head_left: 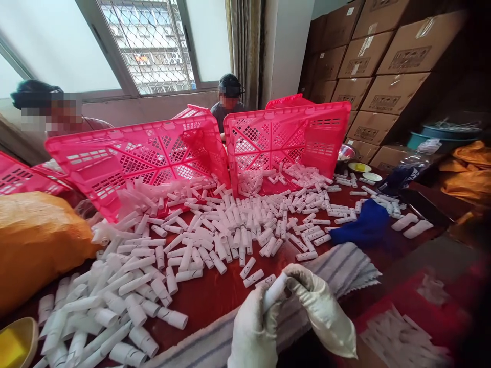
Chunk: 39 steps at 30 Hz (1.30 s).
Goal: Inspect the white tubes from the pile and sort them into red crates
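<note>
Both my hands wear whitish gloves and meet over the near edge of the table. My left hand [255, 327] is closed round the lower part of a white tube [274, 292], which is tilted. My right hand [316, 301] pinches the upper end of the same tube with thumb and fingers. Under the hands lies a grey striped towel [345, 268]. Just beyond them, a big heap of white tubes [230, 220], many with dark printed marks, spreads over the dark red table [215, 299].
Two pink crates [169, 148] [264, 138] lie tipped toward me, spilling tubes. An orange bag [42, 245] and a bowl with a yellow block [15, 345] are at left. A blue cloth [362, 225] lies right. Two people sit opposite; cardboard boxes [406, 56] are stacked behind.
</note>
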Motion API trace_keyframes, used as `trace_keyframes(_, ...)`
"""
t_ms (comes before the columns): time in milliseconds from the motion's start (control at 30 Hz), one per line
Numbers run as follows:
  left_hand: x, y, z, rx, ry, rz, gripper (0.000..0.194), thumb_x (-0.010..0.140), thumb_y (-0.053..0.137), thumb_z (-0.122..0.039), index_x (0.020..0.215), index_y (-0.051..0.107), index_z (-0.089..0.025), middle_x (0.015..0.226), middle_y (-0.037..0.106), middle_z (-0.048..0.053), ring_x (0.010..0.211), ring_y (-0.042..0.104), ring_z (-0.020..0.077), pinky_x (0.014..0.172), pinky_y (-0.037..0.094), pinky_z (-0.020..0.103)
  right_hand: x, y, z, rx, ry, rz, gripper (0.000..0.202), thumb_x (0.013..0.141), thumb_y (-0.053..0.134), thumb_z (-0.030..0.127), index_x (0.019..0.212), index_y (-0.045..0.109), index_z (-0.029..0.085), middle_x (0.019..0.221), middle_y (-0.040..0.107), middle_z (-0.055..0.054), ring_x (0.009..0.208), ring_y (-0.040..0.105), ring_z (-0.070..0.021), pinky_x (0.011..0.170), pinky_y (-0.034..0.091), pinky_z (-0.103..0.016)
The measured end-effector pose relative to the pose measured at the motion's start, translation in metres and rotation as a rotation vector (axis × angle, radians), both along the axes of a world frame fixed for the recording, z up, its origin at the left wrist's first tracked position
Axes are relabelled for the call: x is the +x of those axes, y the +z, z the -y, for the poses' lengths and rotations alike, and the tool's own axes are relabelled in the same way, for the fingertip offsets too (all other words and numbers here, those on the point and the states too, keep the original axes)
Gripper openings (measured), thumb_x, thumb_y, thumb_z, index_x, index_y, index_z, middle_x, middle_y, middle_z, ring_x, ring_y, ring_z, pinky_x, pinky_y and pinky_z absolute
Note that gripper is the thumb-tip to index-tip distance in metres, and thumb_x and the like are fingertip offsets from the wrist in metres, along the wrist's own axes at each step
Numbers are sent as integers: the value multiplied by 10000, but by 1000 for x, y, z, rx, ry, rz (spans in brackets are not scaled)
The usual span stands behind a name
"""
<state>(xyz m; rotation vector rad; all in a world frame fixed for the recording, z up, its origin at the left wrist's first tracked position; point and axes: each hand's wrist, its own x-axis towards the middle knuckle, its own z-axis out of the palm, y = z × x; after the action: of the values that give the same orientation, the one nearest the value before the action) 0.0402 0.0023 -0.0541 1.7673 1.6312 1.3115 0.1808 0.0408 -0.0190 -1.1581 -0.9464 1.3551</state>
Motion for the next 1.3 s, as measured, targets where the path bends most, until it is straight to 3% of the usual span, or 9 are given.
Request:
trace_keyframes(167, -7, -5, -2, 167, -52, -96, 371, 869, 501, -167, 1234, 483, -234, 1091, 704, 44, 970, 664, 155, 864, 531, 257, -7, 10, -1, -8, 37, 22, 299, 678, 740, 442, 788, 669, 173, 692, 625, 3, 655, 549, -141, 635, 479, -258)
trace_keyframes(267, -4, -4, -2, 262, -29, -98, 409, 853, 520, -139, 1241, 507, -271, 1054, 719, 33, 942, 676, 164, 841, 533, 257, -13, 16, -1, 31, 48, 128, 209, 692, 710, 354, 782, 641, 178, 711, 628, -3, 680, 566, -155, 646, 476, -266)
trace_keyframes(400, 6, -3, 2, 101, 106, 86, 307, 813, 593, -198, 1110, 625, -270, 1036, 726, 62, 933, 678, 217, 856, 518, 309, -20, 18, -2, 38, -20, 200, 83, 647, 616, 199, 721, 580, 193, 682, 603, 5, 655, 571, -161, 625, 481, -276)
trace_keyframes(567, 18, 3, 11, -204, 98, 343, 281, 799, 610, -319, 1065, 657, -243, 1071, 717, 71, 981, 653, 253, 898, 485, 352, -20, 10, 5, 35, -40, 175, 214, 597, 538, 122, 788, 603, 191, 758, 633, -9, 729, 602, -176, 719, 507, -298)
trace_keyframes(733, 31, 7, 18, -175, 90, 387, 262, 827, 566, -294, 1071, 662, -275, 1091, 712, 53, 1011, 640, 243, 935, 448, 338, -4, 13, 19, 5, 66, 136, 166, 709, 572, 175, 869, 611, 195, 853, 666, -41, 838, 622, -204, 787, 513, -329)
trace_keyframes(800, 35, 10, 19, -213, 29, 378, 281, 832, 565, -309, 1092, 668, -279, 1113, 702, 54, 1002, 641, 242, 916, 459, 331, 1, 16, 23, 11, 108, 160, 180, 745, 593, 206, 926, 599, 205, 917, 667, -47, 902, 622, -214, 840, 502, -346)
trace_keyframes(1000, 40, 19, 18, -172, -108, 355, 322, 877, 499, -324, 1168, 633, -297, 1225, 639, 31, 1126, 589, 235, 1013, 391, 345, 3, 9, 24, 87, -134, 285, 102, 675, 581, 161, 757, 589, 221, 765, 650, -10, 783, 634, -204, 742, 529, -309)
trace_keyframes(1133, 35, 23, 19, -224, -124, 392, 321, 864, 513, -335, 1155, 643, -292, 1189, 663, 35, 1083, 607, 238, 1009, 392, 350, 1, 7, 24, 67, -144, 201, 150, 626, 581, 142, 752, 613, 216, 755, 664, -13, 779, 641, -214, 742, 531, -317)
trace_keyframes(1300, 40, 23, 25, -277, -18, 375, 284, 825, 562, -312, 1080, 685, -293, 1151, 683, 56, 1028, 621, 249, 929, 439, 330, 6, 18, 35, 30, 107, 197, 196, 733, 603, 230, 927, 602, 207, 916, 680, -44, 849, 634, -211, 820, 516, -349)
